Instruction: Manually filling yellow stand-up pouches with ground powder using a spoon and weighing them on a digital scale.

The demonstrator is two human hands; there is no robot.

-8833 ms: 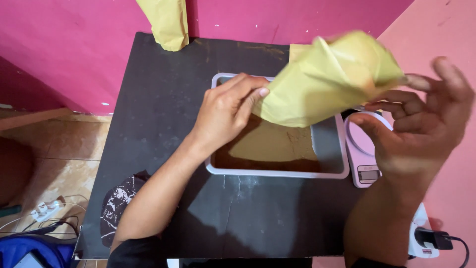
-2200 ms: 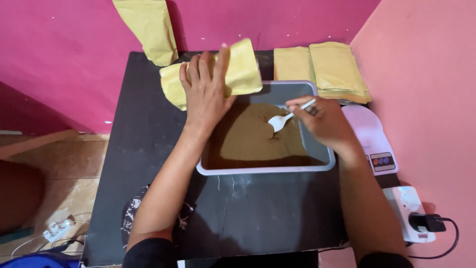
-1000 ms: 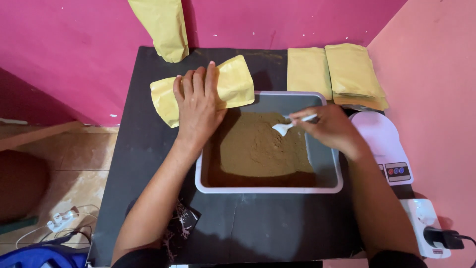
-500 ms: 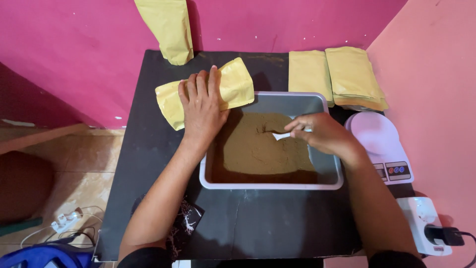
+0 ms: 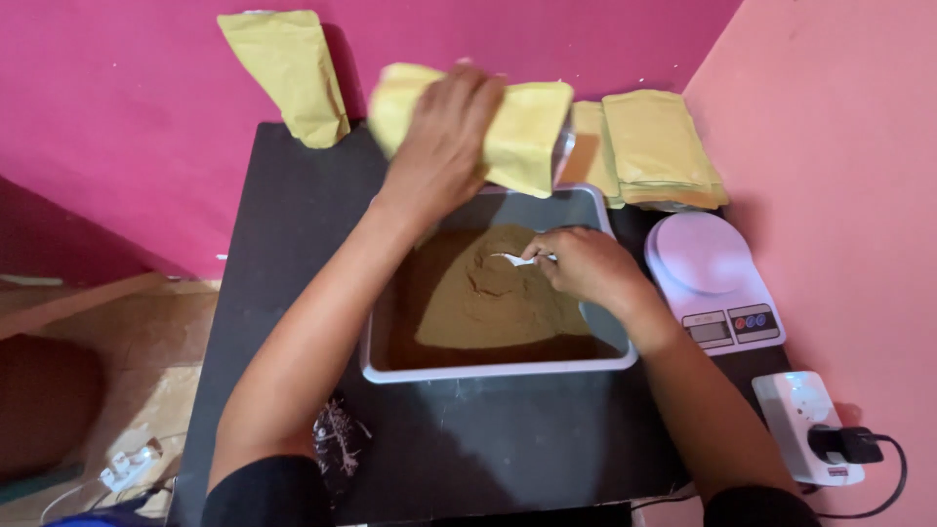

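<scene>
Head view: left hand (image 5: pixel 444 137) grips the yellow pouch (image 5: pixel 517 132) above the tray (image 5: pixel 498 369); right hand (image 5: pixel 584 265) pinches the white spoon (image 5: pixel 512 260) in brown powder (image 5: pixel 488 303).

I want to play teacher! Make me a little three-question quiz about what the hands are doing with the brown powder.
1. True or false: the left hand holds a yellow pouch above the tray.
2. What does the right hand hold? A) a white spoon B) a knife C) a brush
3. Fill in: the round white scale sits to the ____ of the tray.

Key
1. True. The pouch is lifted over the tray's far edge.
2. A. The white spoon has its tip in the brown powder.
3. Right, next to a stack of yellow pouches.
</scene>
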